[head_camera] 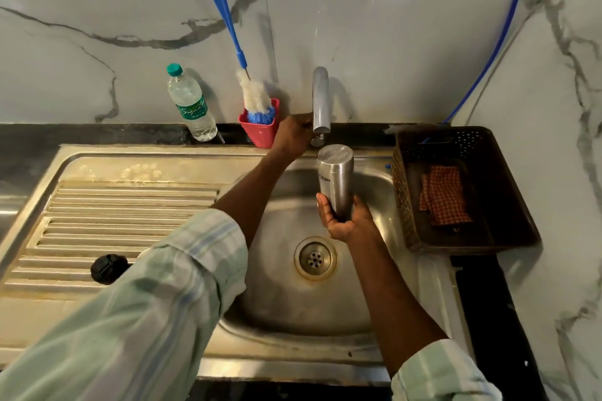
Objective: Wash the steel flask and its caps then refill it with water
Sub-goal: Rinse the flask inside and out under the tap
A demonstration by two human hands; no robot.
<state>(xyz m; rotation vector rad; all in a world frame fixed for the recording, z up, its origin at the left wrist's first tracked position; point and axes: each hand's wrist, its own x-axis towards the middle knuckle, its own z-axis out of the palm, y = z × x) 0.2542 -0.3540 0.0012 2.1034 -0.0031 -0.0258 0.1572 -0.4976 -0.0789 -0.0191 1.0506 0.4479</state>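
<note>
My right hand (347, 220) grips the steel flask (335, 181) upside down over the sink bowl (286, 296), its flat base just under the tap spout (321, 101). The printed lettering on the flask reads inverted. My left hand (293, 135) is closed around the tap handle at the spout's base, left of the flask. A black cap (108, 268) lies on the ribbed drainboard (114, 215), partly hidden behind my left sleeve. No water stream is visible.
A plastic water bottle (190, 104) and a red holder (260, 127) with a blue bottle brush (228, 26) stand against the marble wall. A brown basket (508, 192) holding a checked cloth (444, 195) sits right of the sink. The drain (315, 258) is open.
</note>
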